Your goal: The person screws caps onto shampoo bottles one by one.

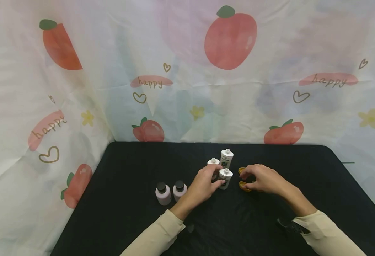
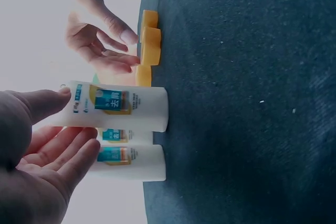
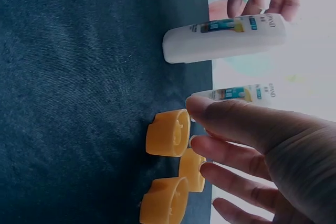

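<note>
Three white bottles with bare nozzles stand close together, labels partly teal. My left hand [image 1: 203, 181] is at the front white bottle [image 2: 149, 108], thumb and fingers loosely spread around its upper part. Behind it are the back white bottle [image 1: 226, 159] and the left white bottle [image 1: 213, 161], which the hand partly covers. To their right my right hand [image 1: 265, 177] hovers with relaxed fingers by the yellow caps, nothing between them. In the right wrist view the caps are an upper cap [image 3: 167, 134], a middle cap [image 3: 192, 170] and a lower cap [image 3: 163, 201].
Two pale pink bottles with black lids, the left one [image 1: 163, 195] and the right one [image 1: 179, 192], stand left of my left forearm. The black table [image 1: 136, 160] ends at a printed curtain [image 1: 187, 53]. A dark strap-like item [image 1: 286, 225] lies by my right cuff.
</note>
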A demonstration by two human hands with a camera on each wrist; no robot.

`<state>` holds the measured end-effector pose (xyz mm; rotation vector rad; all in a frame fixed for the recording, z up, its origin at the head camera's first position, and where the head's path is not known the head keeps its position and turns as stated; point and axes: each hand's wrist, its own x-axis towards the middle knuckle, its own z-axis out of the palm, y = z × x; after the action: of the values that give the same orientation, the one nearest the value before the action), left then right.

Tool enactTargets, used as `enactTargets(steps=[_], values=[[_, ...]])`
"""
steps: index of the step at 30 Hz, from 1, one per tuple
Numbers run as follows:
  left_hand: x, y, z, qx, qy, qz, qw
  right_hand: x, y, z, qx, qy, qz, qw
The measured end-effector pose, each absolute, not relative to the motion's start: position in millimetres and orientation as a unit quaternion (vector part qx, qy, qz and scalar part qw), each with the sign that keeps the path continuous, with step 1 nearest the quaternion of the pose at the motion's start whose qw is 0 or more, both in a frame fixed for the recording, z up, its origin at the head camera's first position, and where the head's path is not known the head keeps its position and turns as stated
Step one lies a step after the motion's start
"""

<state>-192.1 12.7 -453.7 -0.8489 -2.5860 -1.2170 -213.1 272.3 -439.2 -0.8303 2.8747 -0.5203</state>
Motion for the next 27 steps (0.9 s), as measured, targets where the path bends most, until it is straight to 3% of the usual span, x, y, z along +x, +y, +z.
enactTargets(steps=[10, 27], values=[[-192.3, 16.7, -458.5, -0.271, -0.872, -0.395, 0.102, -212.0, 271.9, -446.2, -0.271, 0.951, -0.140, 0.044], [-189.2, 17.7, -462.8, -0.279, -0.882, -0.367, 0.093, -207.3, 271.6, -449.9, -0.264, 0.958, -0.108, 0.027]])
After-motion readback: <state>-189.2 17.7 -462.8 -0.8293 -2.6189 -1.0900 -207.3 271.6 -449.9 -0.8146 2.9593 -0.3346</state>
